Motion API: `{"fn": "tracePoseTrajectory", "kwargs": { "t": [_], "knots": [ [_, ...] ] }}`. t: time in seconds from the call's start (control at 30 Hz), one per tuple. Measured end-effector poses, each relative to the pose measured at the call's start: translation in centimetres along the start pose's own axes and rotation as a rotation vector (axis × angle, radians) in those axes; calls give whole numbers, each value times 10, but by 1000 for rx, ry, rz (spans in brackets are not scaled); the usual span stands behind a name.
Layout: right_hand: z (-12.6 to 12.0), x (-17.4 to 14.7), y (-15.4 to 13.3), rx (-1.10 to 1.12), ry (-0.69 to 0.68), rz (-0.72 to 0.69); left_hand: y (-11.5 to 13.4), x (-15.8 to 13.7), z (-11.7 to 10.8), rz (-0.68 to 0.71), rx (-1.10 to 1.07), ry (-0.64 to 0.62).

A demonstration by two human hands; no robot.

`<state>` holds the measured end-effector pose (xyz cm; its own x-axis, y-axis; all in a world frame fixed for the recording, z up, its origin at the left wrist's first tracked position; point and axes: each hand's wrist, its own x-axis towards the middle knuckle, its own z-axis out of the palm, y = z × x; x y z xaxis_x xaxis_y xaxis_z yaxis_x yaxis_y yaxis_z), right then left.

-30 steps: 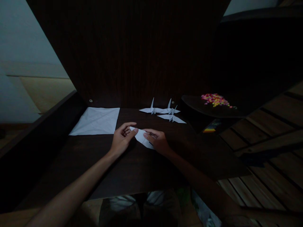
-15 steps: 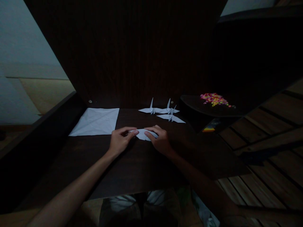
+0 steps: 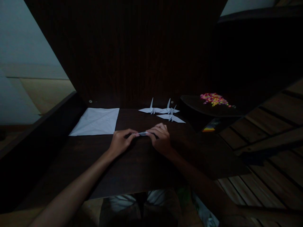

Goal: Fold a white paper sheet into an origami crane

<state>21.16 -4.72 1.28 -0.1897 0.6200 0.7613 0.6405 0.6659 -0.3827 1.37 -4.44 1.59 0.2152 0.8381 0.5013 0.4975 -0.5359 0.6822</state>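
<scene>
Where half a second ago the head view showed us a broad white face, it now shows only a thin sliver of the small folded white paper between our hands. Our left hand pinches its left end between thumb and fingers, and our right hand grips the right end the same way, its other fingers curled behind. We cannot tell whether the paper has been tipped edge-on or folded narrower, nor whether it touches the dark brown wooden tabletop beneath it. For the work in hand, we judge this to mean that the paper is being turned or shaped by both hands together, and that its creases are hidden from us for now.

Around our hands, nothing else seems to have shifted. Beyond the left hand and to its left lies a flat, creased white paper sheet. Beyond the right hand stand three folded white paper cranes, the closest just past its fingers. Farther out to the right of that hand, a heap of small pink, yellow and orange pieces rests on a dark, curved-edged shelf.
</scene>
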Motion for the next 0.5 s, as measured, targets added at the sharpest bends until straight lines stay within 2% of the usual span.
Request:
{"fn": "tracePoseTrajectory", "kwargs": {
  "t": [0.23,0.5],
  "knots": [
    [0,-1,3,-41,0,-67,-2,1,-2,195,70,-31],
    [0,-2,3,-76,-61,-121,-4,0,5,425,143,-79]
  ]
}}
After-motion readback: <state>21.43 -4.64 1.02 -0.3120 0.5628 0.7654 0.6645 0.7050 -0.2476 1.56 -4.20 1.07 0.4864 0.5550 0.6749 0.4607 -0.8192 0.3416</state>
